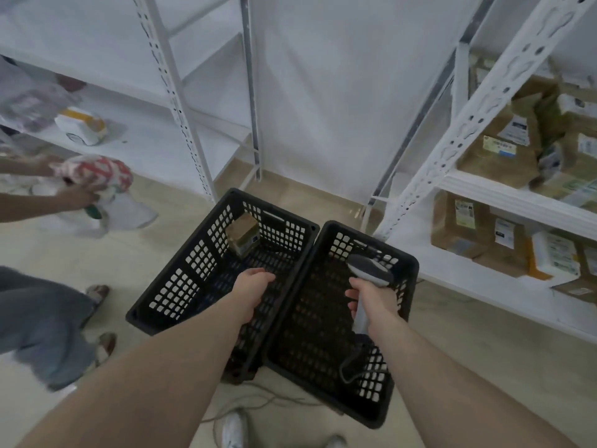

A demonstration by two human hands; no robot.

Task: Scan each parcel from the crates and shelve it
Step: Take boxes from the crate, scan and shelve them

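Two black plastic crates stand side by side on the floor in front of me. The left crate holds one brown parcel at its far end. The right crate looks empty. My left hand reaches down over the left crate, fingers bent downward, holding nothing, short of the parcel. My right hand grips the handle of a grey barcode scanner above the right crate, its cable hanging down inside.
White metal shelving on the right carries several brown and white parcels. More white shelving stands at the left. Another person at the left edge handles a red-and-white bag; their legs are near the left crate.
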